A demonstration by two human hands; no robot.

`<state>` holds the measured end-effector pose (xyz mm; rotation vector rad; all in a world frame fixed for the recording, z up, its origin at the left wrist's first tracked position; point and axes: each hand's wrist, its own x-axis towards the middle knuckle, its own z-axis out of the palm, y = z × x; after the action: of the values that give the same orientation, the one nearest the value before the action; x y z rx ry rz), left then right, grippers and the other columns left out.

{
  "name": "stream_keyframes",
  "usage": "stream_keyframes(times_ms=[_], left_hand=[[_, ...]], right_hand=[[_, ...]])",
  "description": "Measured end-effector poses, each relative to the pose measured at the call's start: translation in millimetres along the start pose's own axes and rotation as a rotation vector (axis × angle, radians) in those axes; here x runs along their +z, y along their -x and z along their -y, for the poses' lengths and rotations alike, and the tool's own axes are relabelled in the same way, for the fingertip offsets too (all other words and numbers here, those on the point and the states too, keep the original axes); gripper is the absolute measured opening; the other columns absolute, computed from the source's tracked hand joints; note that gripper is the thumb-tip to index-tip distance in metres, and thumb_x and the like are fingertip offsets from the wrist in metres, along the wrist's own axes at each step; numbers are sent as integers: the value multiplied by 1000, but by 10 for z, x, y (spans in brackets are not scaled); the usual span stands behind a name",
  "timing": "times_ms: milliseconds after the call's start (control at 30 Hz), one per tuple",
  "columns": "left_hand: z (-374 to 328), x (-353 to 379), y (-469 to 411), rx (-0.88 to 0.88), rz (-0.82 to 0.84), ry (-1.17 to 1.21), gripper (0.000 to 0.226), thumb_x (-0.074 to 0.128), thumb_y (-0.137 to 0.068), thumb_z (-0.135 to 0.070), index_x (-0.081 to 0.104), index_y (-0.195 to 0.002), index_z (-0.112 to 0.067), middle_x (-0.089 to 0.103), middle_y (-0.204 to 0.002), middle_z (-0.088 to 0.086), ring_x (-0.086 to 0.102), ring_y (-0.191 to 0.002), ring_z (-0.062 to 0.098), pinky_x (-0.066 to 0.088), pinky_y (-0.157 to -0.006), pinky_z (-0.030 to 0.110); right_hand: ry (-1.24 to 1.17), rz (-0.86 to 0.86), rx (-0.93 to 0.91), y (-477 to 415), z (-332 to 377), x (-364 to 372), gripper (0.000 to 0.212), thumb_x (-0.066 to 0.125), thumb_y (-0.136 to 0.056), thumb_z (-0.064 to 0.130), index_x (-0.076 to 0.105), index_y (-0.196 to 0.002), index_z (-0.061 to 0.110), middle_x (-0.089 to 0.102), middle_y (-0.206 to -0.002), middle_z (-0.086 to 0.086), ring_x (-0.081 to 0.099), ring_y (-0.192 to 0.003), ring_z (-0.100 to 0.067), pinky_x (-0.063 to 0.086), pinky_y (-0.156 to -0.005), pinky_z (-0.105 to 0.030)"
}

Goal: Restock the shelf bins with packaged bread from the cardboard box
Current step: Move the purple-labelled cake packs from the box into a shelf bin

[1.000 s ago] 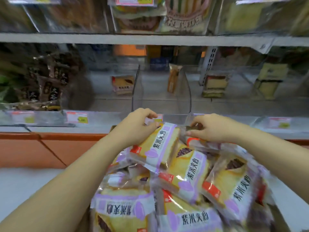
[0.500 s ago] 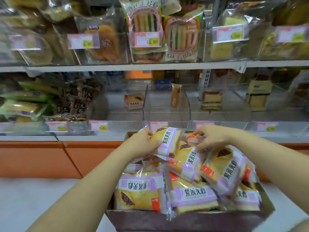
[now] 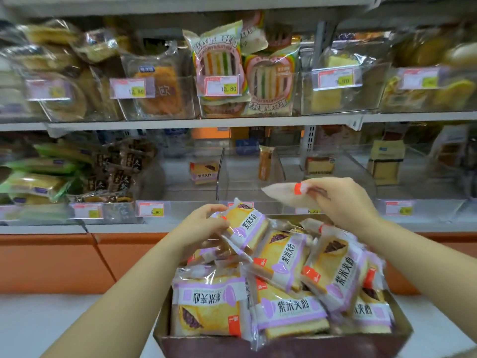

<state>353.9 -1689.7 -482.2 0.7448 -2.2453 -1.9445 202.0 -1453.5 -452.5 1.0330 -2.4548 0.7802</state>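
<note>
**A:** Where's the stock sitting?

**B:** Heaped in the cardboard box (image 3: 284, 346) at the bottom of view. The packets of bread (image 3: 286, 257) are piled above its rim, and the box's far edge is tucked just under the lower shelf lip (image 3: 116, 228).

**A:** And the hands?

**B:** The right hand (image 3: 340, 200) is up, fingers curled. It pinches the lifted packet (image 3: 281, 197) by the end near its orange tab, pale side toward us. That packet hangs clear of the heap, about level with the front walls of the clear bins. The left hand (image 3: 204, 223) is low, fingers wrapped round the top edge of a second packet (image 3: 249, 226) lying at the heap's far left.

**A:** Any room in there?

**B:** Plenty! The middle bin (image 3: 242, 183), between clear dividers, holds only an upright packet (image 3: 265, 162) at the back. The bin to its left has a lone matching packet (image 3: 204, 173). The upper shelf board (image 3: 258, 121) runs well above the raised hand.

**A:** What's changed in the last half second?

**B:** The right hand was down on the heap, and now its packet is lifted free. The left hand keeps the same hold. The view has tipped upward, showing more of the upper shelf.
</note>
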Motion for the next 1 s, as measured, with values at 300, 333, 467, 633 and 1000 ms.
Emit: stream_keyframes(times_ms=[300,333,467,633,1000], left_hand=[[80,-178,14,3,-22,312,16,58,-92,-15,63,-107,-9,65,-103,16,62,-88,25,52,-76,37],[100,-190,3,-13,-41,351,14,56,-94,-15,62,-104,-8,65,-99,17,63,-85,26,53,-73,38],[117,-196,-29,-51,-89,338,21,58,-94,-24,59,-110,-10,70,-91,9,66,-87,23,57,-76,40],[99,-162,20,-25,32,145,109,77,-62,-39,15,-150,-29,36,-150,0,46,-127,22,43,-97,45],[147,-60,-10,201,-7,51,109,79,-75,-13,4,-150,-38,17,-158,0,44,-128,13,49,-89,23]], right_hand=[[-38,-37,-903,211,219,260,23,53,-93,16,74,-101,10,71,-106,-6,66,-97,-24,51,-89,-36],[-11,-11,-911,227,199,287,24,53,-92,16,75,-100,13,70,-107,-7,66,-96,-25,53,-85,-36],[161,142,-813,226,94,373,38,69,-73,7,70,-107,25,64,-119,-7,63,-100,-28,56,-76,-40],[104,516,-418,232,173,368,46,46,-96,17,49,-135,40,26,-153,8,35,-134,-15,35,-108,-36],[-386,555,328,98,392,436,96,85,-66,26,27,-143,27,55,-130,3,57,-114,-18,47,-98,-35]])
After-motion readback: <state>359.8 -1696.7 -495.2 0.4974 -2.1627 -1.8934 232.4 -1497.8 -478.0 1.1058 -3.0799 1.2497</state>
